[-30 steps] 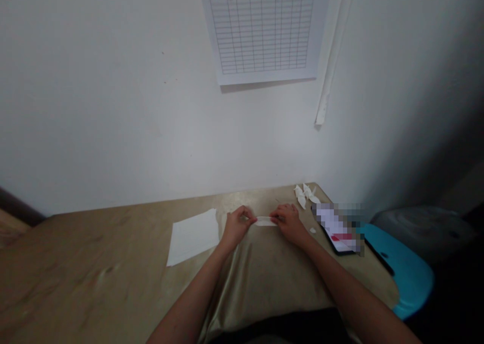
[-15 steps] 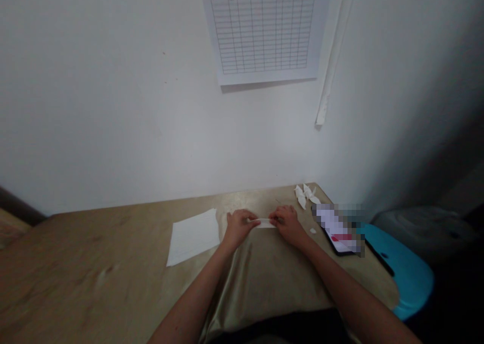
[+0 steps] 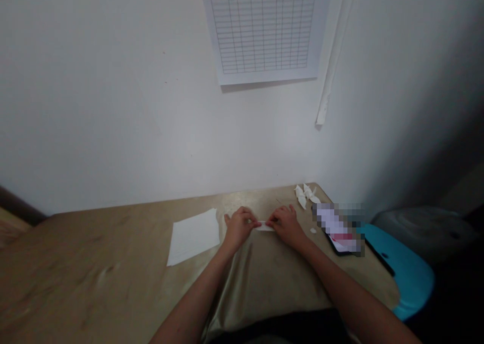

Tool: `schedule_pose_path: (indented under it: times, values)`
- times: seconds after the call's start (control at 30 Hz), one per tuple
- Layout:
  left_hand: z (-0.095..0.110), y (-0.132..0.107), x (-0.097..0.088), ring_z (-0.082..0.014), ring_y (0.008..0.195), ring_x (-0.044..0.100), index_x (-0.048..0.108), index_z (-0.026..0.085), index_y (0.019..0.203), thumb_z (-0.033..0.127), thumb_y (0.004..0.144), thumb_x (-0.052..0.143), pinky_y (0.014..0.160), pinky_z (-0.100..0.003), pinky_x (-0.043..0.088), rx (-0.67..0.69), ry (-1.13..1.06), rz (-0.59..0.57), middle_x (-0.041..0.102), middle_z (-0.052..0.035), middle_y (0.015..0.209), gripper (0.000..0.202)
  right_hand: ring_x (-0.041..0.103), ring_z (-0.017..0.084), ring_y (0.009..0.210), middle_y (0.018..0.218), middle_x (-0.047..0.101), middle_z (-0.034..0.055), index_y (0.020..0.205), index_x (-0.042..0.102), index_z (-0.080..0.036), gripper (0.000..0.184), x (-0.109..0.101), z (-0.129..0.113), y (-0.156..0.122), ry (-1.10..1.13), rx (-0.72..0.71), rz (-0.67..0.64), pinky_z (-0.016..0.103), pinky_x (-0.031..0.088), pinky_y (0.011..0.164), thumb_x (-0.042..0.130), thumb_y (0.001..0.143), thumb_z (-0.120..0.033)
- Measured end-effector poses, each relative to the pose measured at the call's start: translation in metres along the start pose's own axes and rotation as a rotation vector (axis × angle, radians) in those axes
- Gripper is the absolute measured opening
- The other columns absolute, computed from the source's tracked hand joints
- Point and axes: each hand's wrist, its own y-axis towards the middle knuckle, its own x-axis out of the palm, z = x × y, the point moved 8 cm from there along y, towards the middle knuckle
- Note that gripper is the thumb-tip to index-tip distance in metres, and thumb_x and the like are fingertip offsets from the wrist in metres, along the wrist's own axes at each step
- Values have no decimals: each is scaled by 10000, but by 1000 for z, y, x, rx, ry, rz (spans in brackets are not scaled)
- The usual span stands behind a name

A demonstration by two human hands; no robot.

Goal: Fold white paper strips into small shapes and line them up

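A small folded strip of white paper (image 3: 264, 226) lies on the tan table (image 3: 94, 263) near its far edge. My left hand (image 3: 238, 226) pinches the strip's left end with curled fingers. My right hand (image 3: 286, 224) pinches its right end the same way. Only a short piece of the strip shows between the two hands. A flat stack of white paper sheets (image 3: 193, 235) rests just left of my left hand.
Two small folded white paper figures (image 3: 305, 194) sit at the table's far right corner. A phone (image 3: 338, 228) lies right of my right hand, beside a blue stool (image 3: 404, 273). A white wall with a printed grid sheet (image 3: 262, 29) rises behind the table.
Both hands have drawn closer together along the strip, so less of it shows between them. The strip has come down slightly toward the table.
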Motion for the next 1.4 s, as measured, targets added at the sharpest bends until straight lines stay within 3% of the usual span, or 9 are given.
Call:
schedule_pose_path:
  times: [0.27, 0.43, 0.6, 0.87, 1.0, 1.13, 1.4]
  values:
    - [0, -1, -9, -302, 1189, 582, 774, 272, 717, 367, 800, 762, 1110, -731, 157, 16, -1, 41, 737, -27, 1126, 126, 602, 218, 1019, 863, 712, 19, 787, 706, -228, 181, -3, -2, -1, -39, -44, 6, 594, 67, 1176, 636, 917, -332]
    - [4, -4, -6, -310, 1244, 543, 787, 329, 836, 393, 798, 770, 1123, -747, 113, 71, 10, 29, 717, -18, 1201, 77, 583, 220, 1043, 905, 705, 30, 842, 691, -224, 170, -4, -6, -4, -33, -84, -18, 584, 103, 1175, 591, 942, -318]
    - [8, -5, 0, -304, 1245, 536, 782, 311, 788, 381, 812, 759, 1127, -757, 93, 108, 14, 15, 707, -20, 1218, 78, 570, 214, 1052, 924, 696, 26, 859, 695, -225, 151, -1, -5, -3, -7, -81, -37, 567, 110, 1171, 589, 941, -294]
    - [5, -4, -4, -315, 1268, 515, 786, 320, 790, 379, 808, 764, 1136, -747, 93, 67, 17, 34, 696, -23, 1246, 66, 568, 213, 1062, 940, 701, 26, 887, 717, -235, 117, 3, 0, -2, 27, -44, -64, 538, 125, 1170, 604, 906, -211]
    - [6, -4, -2, -331, 1308, 472, 794, 331, 834, 409, 787, 781, 1136, -754, 61, 70, 53, 12, 673, -26, 1298, 92, 581, 208, 1055, 928, 706, 22, 867, 716, -225, 90, 2, 0, -2, 31, -46, -37, 525, 116, 1176, 646, 902, -271]
    - [6, -5, -4, -327, 1312, 464, 788, 309, 789, 395, 799, 771, 1125, -759, 80, 71, 52, 40, 671, -17, 1303, 88, 595, 219, 1018, 881, 708, 32, 781, 711, -210, 207, 3, 4, -2, -44, 1, -50, 540, 119, 1169, 664, 898, -374]
    - [0, -3, -6, -329, 1303, 469, 787, 289, 800, 355, 841, 719, 1100, -787, 94, -4, 64, 29, 672, -41, 1290, 103, 577, 223, 1094, 999, 704, 49, 938, 692, -204, 171, 10, 12, -3, -81, 10, -146, 573, 111, 1165, 535, 960, -267]
